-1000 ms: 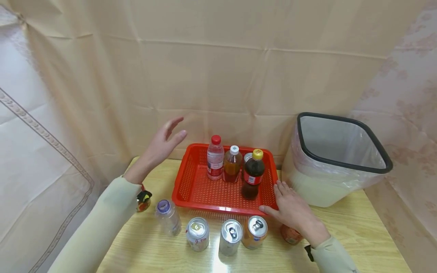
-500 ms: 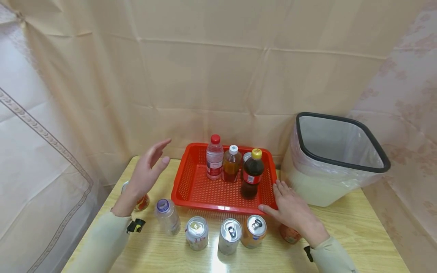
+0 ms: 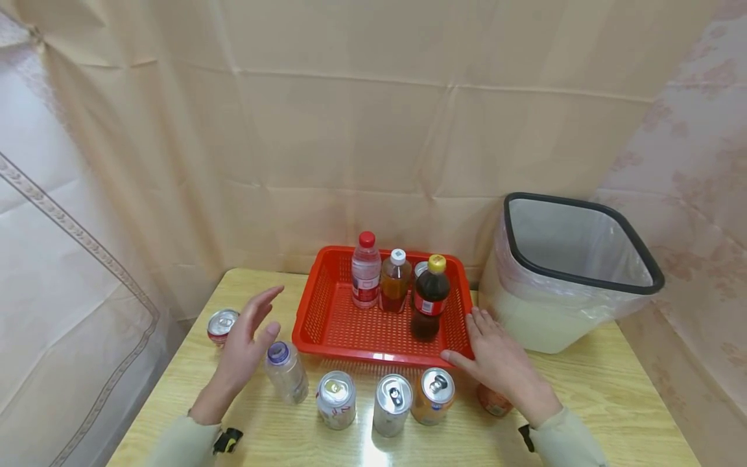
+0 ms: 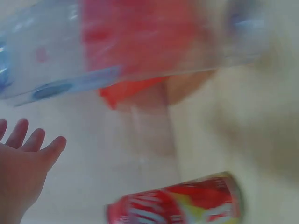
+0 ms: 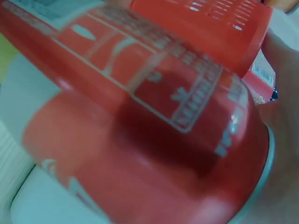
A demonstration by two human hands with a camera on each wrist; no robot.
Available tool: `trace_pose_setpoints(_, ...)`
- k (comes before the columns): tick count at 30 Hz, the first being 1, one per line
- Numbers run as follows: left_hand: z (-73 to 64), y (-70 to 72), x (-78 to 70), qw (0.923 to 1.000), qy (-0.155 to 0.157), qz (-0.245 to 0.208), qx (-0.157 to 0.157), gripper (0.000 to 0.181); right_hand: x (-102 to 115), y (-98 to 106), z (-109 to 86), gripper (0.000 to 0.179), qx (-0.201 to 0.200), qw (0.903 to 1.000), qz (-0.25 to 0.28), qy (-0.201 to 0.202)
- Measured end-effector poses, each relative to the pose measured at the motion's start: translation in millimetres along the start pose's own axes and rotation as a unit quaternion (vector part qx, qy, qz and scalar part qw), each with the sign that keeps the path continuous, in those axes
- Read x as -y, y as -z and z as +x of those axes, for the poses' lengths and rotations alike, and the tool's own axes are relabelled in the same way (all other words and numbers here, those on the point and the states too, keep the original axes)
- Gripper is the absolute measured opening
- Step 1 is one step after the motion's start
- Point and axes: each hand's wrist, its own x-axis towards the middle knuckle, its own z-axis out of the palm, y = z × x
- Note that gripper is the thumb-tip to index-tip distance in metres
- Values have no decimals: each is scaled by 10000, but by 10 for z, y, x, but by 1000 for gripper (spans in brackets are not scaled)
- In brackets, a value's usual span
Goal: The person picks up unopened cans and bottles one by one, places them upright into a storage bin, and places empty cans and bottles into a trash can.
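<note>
My left hand is above the table with fingers extended and thumb apart, holding nothing. It sits between a red can and a clear plastic bottle with a purple mouth. In the left wrist view, the fingers of the left hand are spread, with the clear bottle above and the red can below. My right hand rests on the right rim of a red plastic basket, fingers straight. A red can fills much of the right wrist view and is partly hidden under that forearm in the head view.
Inside the basket stand a red-capped bottle, a white-capped amber bottle, a yellow-capped cola bottle and a partly hidden can. Three cans, white, silver and orange, line its front. A lined bin stands right.
My left hand has come down and toward me from beside the basket's far left, uncovering the red can at left. The right hand stays at the basket's rim.
</note>
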Motion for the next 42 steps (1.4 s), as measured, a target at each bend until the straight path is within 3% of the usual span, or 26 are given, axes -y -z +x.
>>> trace_pose_setpoints(6, -192, -42, 142, 9999, 102, -35, 41, 60, -25, 132, -161, 89, -818, 9960, 341, 123)
trace_pose_setpoints(8, -223, -47, 160, 9997, 200, 63, 131, 64, -47, 223, -253, 82, -1300, 9898, 497, 311)
trace_pose_setpoints(10, -248, -56, 168, 9993, 272, 115, 237, 69, -92, 316, -352, 74, -1994, 9766, 578, 562)
trace_pose_setpoints(13, -273, -77, 173, 9983, 356, 250, 388, 77, -180, 490, -495, 68, -3210, 9409, 499, 958)
trace_pose_setpoints(16, -288, -98, 191, 9979, 327, 308, 473, 84, -282, 699, -597, 73, -4485, 8849, 380, 1194)
trace_pose_setpoints(19, -299, -103, 226, 9974, 317, 350, 544, 89, -404, 919, -635, 71, -5543, 8246, 346, 1082)
trace_pose_setpoints(20, -307, -102, 240, 9971, 350, 384, 563, 90, -463, 984, -634, 70, -5788, 8088, 317, 990)
trace_pose_setpoints(21, -315, -100, 250, 9967, 402, 391, 582, 91, -533, 1046, -636, 70, -5921, 8007, 284, 868)
trace_pose_setpoints(22, -324, -95, 260, 9963, 453, 389, 615, 92, -611, 1098, -641, 71, -5977, 7983, 221, 700)
trace_pose_setpoints(24, -342, -83, 273, 9956, 533, 359, 678, 94, -786, 1170, -650, 74, -5886, 8075, 102, 386)
trace_pose_setpoints(29, -361, -64, 307, 9952, 431, 195, 859, 102, -1168, 1233, -717, 78, -4422, 8922, 457, -793)
trace_pose_setpoints(31, -360, -56, 317, 9949, 367, 190, 920, 104, -1256, 1230, -725, 77, -3789, 9143, 723, -1234)
trace_pose_setpoints(34, -364, -60, 311, 9947, 380, 306, 909, 103, -1334, 1222, -682, 68, -3367, 9260, 872, -1470)
trace_pose_setpoints(37, -381, -85, 287, 9948, 406, 444, 817, 100, -1358, 1217, -631, 64, -3225, 9290, 933, -1555)
trace_pose_setpoints(42, -397, -121, 267, 9947, 300, 663, 723, 83, -1353, 1218, -621, 76, -2573, 9421, 967, -1919)
